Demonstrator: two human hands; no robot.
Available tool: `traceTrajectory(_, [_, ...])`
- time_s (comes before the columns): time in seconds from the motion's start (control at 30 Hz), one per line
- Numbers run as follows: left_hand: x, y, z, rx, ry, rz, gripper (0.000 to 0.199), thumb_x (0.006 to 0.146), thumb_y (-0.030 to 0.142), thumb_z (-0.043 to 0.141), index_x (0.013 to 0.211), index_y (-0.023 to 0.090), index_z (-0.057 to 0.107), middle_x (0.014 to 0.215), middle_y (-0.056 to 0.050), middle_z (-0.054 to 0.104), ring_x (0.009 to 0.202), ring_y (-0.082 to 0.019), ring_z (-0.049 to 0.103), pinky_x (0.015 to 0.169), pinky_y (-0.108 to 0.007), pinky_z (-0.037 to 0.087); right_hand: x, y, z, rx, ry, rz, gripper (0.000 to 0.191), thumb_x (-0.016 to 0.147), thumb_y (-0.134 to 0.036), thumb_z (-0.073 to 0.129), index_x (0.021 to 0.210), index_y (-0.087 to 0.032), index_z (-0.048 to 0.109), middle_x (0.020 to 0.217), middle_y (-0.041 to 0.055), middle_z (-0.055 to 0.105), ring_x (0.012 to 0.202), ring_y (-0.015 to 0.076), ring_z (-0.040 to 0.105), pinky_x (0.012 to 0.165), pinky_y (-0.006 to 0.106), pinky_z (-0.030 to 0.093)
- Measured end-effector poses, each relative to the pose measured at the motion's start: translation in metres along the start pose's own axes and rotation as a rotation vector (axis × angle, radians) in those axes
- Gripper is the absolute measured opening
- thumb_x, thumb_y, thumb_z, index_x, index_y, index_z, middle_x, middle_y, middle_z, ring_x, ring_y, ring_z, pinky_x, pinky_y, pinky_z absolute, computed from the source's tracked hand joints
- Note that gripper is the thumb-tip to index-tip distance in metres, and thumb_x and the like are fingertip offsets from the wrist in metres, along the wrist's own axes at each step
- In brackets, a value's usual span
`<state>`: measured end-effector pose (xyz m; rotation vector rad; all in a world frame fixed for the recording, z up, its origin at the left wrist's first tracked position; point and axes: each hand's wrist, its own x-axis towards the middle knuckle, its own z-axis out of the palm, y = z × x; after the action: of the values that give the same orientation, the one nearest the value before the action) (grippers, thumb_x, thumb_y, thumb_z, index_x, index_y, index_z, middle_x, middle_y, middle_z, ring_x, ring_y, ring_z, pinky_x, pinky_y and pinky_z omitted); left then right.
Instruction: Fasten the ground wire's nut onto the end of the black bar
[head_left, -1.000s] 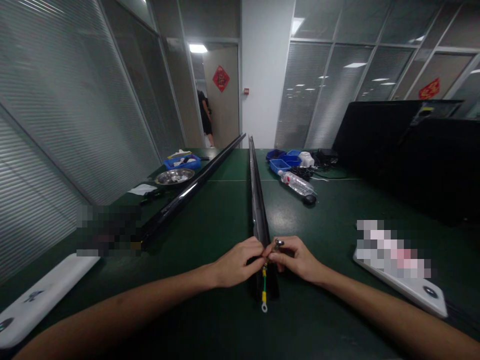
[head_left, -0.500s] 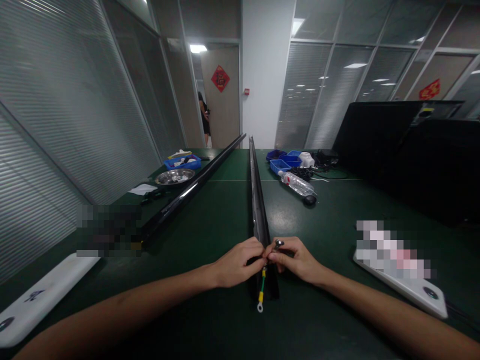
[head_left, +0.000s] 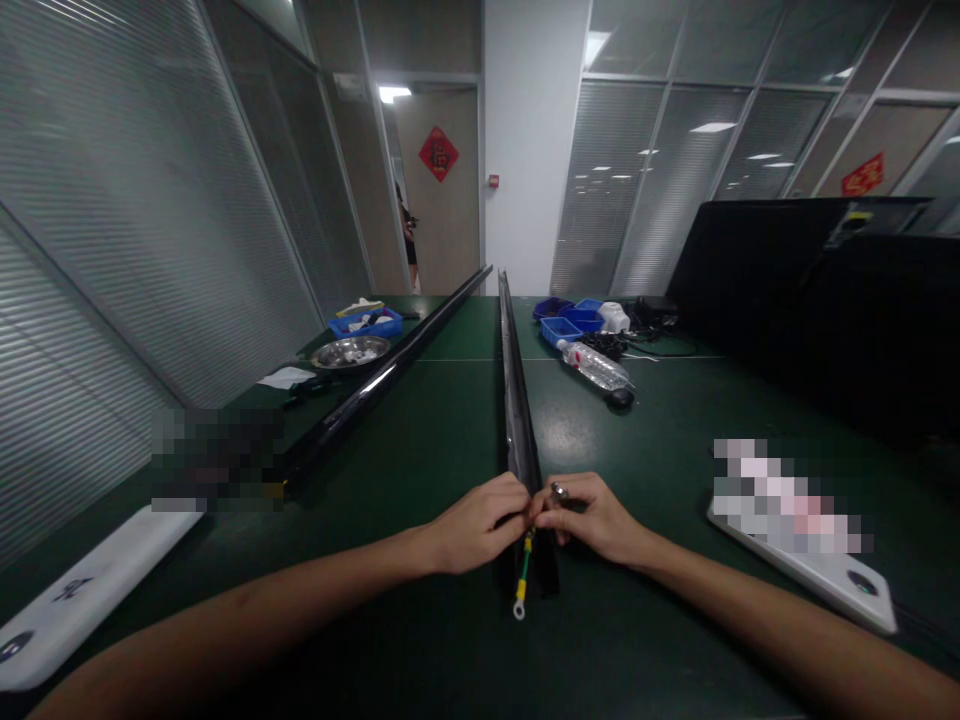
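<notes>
A long black metal rail point(head_left: 517, 400) runs away from me down the table. Over its near end, my left hand point(head_left: 484, 522) and my right hand point(head_left: 589, 515) meet with fingertips pinched together. Between them hangs a short green ground wire point(head_left: 525, 568) with yellow sleeves, its lower ring terminal point(head_left: 519, 608) pointing towards me. The wire's upper end disappears under my fingertips. My left fingers are closed at that upper end. My right thumb and finger also pinch there, but what lies between them is hidden. A ring point(head_left: 559, 490) is on a right finger.
A second black rail point(head_left: 375, 385) lies slanting on the left. Beyond it are a metal bowl point(head_left: 351, 353) and a blue tray point(head_left: 375, 327). On the right are blue bins point(head_left: 561, 330), a plastic bottle point(head_left: 596, 368), and a white device point(head_left: 810, 570). Another white device point(head_left: 97, 595) sits at left.
Both hands stay at the rail's near end, with only slight finger movement. The hanging ring terminal has shifted up a little. The person at the door has moved slightly.
</notes>
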<state>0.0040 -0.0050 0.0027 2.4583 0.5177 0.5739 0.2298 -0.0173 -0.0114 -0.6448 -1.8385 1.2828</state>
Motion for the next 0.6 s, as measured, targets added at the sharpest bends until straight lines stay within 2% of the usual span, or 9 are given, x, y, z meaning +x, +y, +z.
traceTrajectory(0.13, [0.0004,0.0009,-0.001,-0.013,0.005,-0.006,0.025,0.108,0.024,0.041,0.094,0.017,0.06,0.096,-0.007,0.064,0.094,-0.021,0.057,0.093,-0.035,0.047,-0.0007,-0.0017,0.001,-0.007,0.002,-0.014,0.024,0.093,-0.037,0.076,0.088,-0.013,0.078,0.079,0.0032,0.067,0.053,0.0086,0.057,0.05,0.019,0.05])
traceTrajectory(0.3, [0.0006,0.0031,-0.0021,-0.003,0.001,-0.022,0.026,0.109,0.029,0.041,0.101,0.017,0.063,0.097,-0.007,0.063,0.094,-0.021,0.057,0.092,-0.034,0.048,-0.0007,-0.0032,0.001,-0.024,-0.001,-0.025,0.026,0.097,-0.037,0.071,0.091,-0.013,0.077,0.079,0.0024,0.064,0.054,0.0086,0.058,0.051,0.019,0.05])
traceTrajectory(0.6, [0.0002,0.0025,-0.0015,-0.001,-0.006,-0.018,0.026,0.108,0.025,0.04,0.101,0.017,0.063,0.098,-0.007,0.063,0.095,-0.021,0.056,0.093,-0.035,0.047,-0.0005,0.004,0.0009,0.046,0.025,0.071,0.026,0.091,-0.039,0.077,0.093,-0.013,0.077,0.074,0.002,0.068,0.053,0.009,0.058,0.05,0.019,0.05])
